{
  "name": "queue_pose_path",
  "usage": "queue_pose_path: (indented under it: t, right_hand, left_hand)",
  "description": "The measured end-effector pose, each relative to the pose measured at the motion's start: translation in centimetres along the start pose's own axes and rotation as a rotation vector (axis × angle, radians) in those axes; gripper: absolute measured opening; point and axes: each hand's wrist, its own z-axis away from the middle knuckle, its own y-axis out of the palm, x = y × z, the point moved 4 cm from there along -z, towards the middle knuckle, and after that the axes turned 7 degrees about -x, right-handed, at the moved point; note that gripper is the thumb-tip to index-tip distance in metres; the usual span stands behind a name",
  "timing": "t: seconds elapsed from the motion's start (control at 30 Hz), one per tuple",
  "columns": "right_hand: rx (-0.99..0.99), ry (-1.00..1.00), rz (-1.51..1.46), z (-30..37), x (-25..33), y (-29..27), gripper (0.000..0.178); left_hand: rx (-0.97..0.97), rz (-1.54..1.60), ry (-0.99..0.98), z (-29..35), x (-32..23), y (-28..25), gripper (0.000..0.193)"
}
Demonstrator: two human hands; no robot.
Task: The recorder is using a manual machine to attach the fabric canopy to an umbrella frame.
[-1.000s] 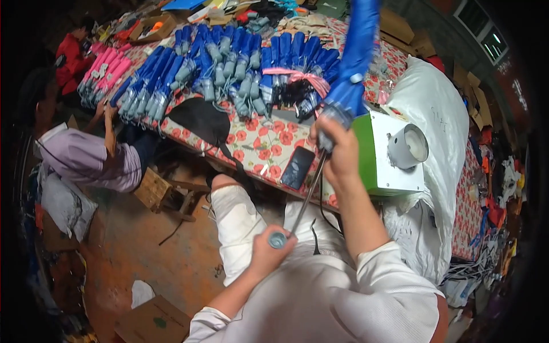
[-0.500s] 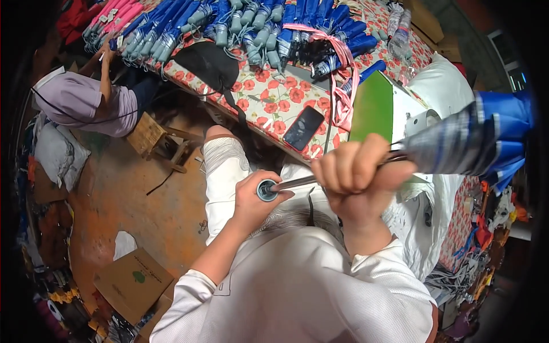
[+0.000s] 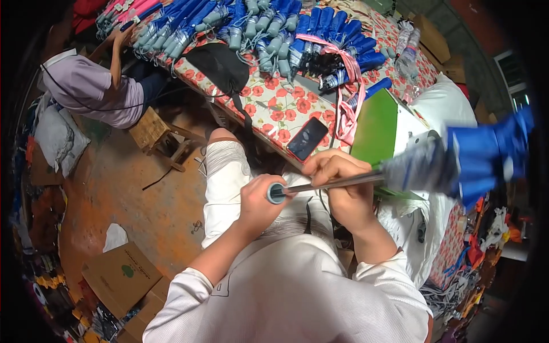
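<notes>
A blue and silver umbrella (image 3: 483, 154) lies across my lap, its canopy out to the right and smeared by motion. My left hand (image 3: 255, 204) is wrapped round its grey-blue handle (image 3: 275, 193), whose hollow end faces the metal shaft (image 3: 320, 185). The shaft enters the handle's mouth. My right hand (image 3: 347, 197) closes on the shaft just short of the canopy, thumb below and fingers curled over the top.
Ahead, a table with a poppy-print cloth (image 3: 274, 108) bears several blue folded umbrellas (image 3: 229, 28), a phone (image 3: 307, 139) and a black cloth (image 3: 220, 66). A green and white box (image 3: 377, 123) stands right. At left, another person (image 3: 94, 88) sits near a wooden stool (image 3: 150, 130).
My right hand has turned and loosened from a fist to a finger grip on the shaft. The canopy has swung slightly down. My left hand has shifted a little right.
</notes>
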Motion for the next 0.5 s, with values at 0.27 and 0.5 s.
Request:
queue_pose_path:
  t: [0.27,0.5]
  right_hand:
    - [-0.029,0.221,-0.04,0.9,1.8,-1.2,0.037]
    - [-0.048,0.532,-0.24,1.4,1.9,-1.5,0.029]
  left_hand:
    - [0.171,0.011,0.056,-0.7,-1.9,0.6,0.021]
    - [0.202,0.06,0.017,-0.2,-1.5,0.8,0.021]
